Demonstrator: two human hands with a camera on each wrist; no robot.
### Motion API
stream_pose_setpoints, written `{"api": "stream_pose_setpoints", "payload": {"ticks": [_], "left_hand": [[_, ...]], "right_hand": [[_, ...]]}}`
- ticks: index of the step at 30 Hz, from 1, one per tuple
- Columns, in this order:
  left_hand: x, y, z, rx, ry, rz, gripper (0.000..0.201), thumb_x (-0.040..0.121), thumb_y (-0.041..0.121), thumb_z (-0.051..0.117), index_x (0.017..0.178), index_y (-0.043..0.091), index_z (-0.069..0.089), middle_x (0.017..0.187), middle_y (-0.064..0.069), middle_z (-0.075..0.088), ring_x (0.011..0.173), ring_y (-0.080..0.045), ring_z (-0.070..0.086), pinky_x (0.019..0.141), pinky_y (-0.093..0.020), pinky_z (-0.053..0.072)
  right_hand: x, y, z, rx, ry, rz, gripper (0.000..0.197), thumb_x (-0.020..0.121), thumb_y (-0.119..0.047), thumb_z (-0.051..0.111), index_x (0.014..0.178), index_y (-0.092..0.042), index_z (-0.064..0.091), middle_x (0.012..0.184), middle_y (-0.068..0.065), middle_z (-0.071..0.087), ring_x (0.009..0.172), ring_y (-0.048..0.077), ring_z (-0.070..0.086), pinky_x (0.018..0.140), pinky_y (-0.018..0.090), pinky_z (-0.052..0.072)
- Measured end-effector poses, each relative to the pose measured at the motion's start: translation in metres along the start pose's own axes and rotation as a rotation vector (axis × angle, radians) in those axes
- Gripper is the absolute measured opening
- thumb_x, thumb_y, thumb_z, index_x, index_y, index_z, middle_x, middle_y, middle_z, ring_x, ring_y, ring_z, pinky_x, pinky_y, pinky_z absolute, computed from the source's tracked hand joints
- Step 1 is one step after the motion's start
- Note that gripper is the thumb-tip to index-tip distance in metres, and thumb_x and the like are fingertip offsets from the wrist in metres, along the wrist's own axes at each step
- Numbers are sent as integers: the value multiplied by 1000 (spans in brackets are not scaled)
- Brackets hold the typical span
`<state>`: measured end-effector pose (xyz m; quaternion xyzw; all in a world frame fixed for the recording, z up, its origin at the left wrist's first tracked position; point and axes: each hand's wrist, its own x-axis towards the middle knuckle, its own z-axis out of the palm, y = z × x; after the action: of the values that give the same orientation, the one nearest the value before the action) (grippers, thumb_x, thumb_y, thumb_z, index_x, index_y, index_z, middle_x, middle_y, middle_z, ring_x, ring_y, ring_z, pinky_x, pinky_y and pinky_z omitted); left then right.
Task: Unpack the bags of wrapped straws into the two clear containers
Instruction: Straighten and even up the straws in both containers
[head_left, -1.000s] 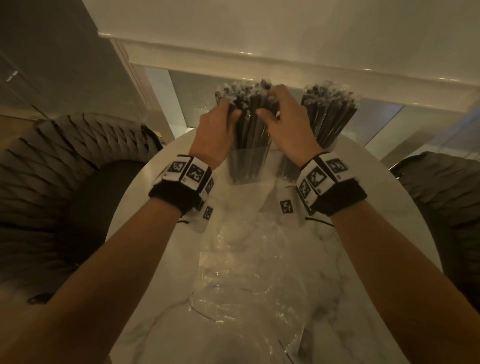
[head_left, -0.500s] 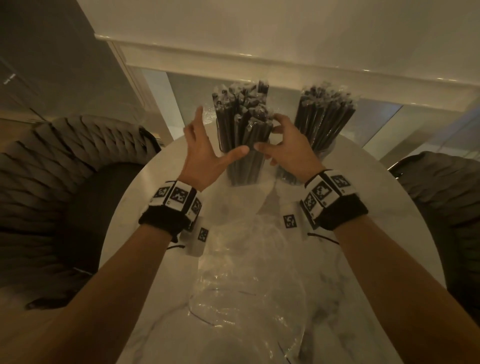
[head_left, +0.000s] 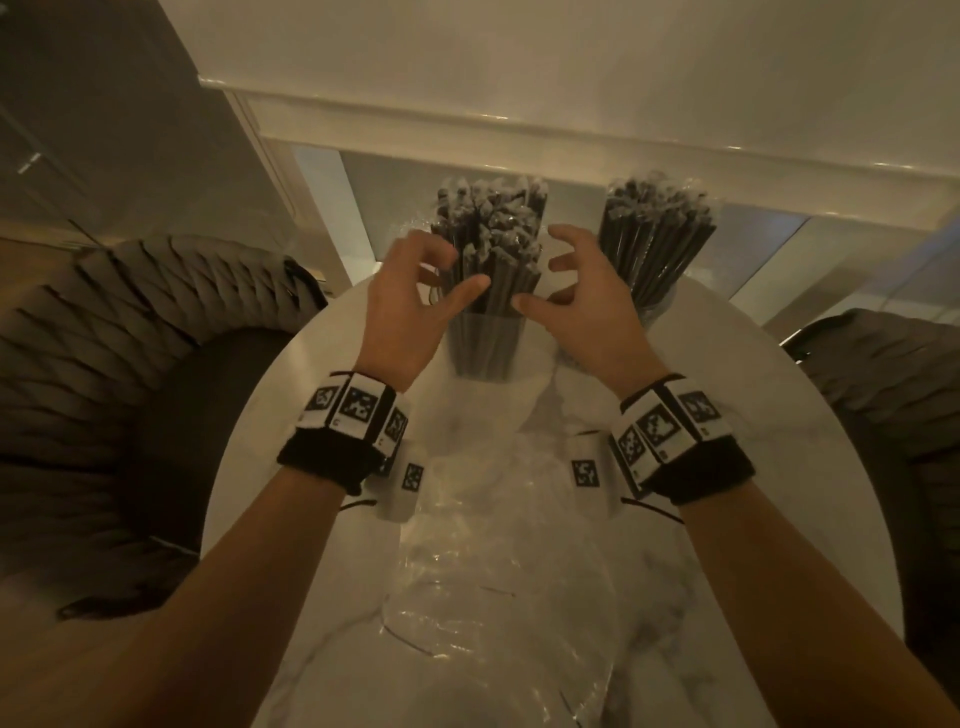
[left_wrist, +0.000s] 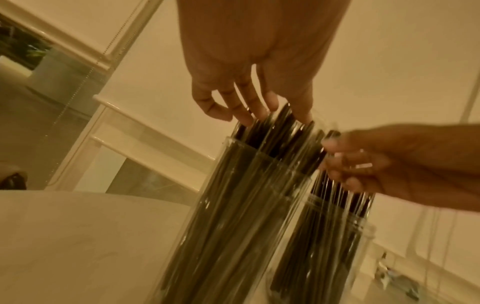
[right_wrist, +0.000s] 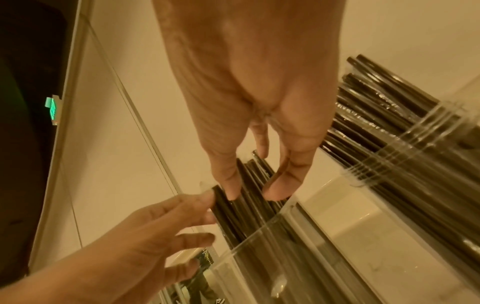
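Observation:
Two clear containers stand at the table's far end, each packed with upright black wrapped straws. The left container (head_left: 485, 345) holds the bundle of straws (head_left: 488, 228) that my hands flank. My left hand (head_left: 447, 275) is at the bundle's left, fingers spread and loosely bent, fingertips (left_wrist: 259, 111) touching the straws. My right hand (head_left: 545, 270) mirrors it on the right, its straight fingers (right_wrist: 231, 185) resting against the straws (right_wrist: 249, 197). Neither hand grips anything. The right container (head_left: 657, 306) with its straws (head_left: 654, 223) stands untouched.
Crumpled empty clear plastic bags (head_left: 493, 571) lie on the white marble table (head_left: 753, 467) between my forearms. Dark woven chairs stand at the left (head_left: 130, 364) and right (head_left: 893, 389). A window sill and wall lie behind the containers.
Both hands have come off the tops of the left bundle's straws, opened, and now sit lower on either side of the bundle.

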<state>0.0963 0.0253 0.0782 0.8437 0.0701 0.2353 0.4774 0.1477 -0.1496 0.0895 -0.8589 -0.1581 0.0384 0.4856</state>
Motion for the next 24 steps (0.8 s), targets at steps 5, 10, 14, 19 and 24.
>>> {"api": "stream_pose_setpoints", "payload": {"ticks": [5,10,14,19,24], "left_hand": [[8,9,12,112,-113,40,24,91,25,59,108,10,63,99,-1,66,79,-4,54,66,4,37],[37,30,-9,244,-89,106,24,94,24,53,108,7,64,90,4,59,77,-1,50,62,8,34],[56,38,-16,393,-239,75,27,95,27,50,108,7,62,87,1,54,80,-11,48,54,-12,33],[36,26,-5,417,-346,1,25,92,27,57,104,7,65,84,1,55,79,-12,52,58,-13,31],[15,11,-1,217,-138,-76,36,82,42,65,100,12,58,90,0,58,71,-6,52,54,-2,37]], "right_hand": [[8,-11,11,0,-38,-100,54,83,-30,68,130,-16,47,119,6,56,106,21,56,89,40,51],[37,-31,-11,-107,-56,-166,26,92,-22,58,113,-8,60,103,1,60,85,18,59,86,46,53],[49,-36,-19,-192,-192,-173,23,92,-21,58,113,-14,62,107,1,62,90,14,57,92,42,51],[36,-23,-10,-170,-167,-122,24,86,-16,64,109,-10,57,107,4,63,86,14,56,84,33,51],[19,-16,-17,-18,-121,-50,49,78,-13,72,121,-14,48,103,2,60,78,15,64,62,12,52]]}}
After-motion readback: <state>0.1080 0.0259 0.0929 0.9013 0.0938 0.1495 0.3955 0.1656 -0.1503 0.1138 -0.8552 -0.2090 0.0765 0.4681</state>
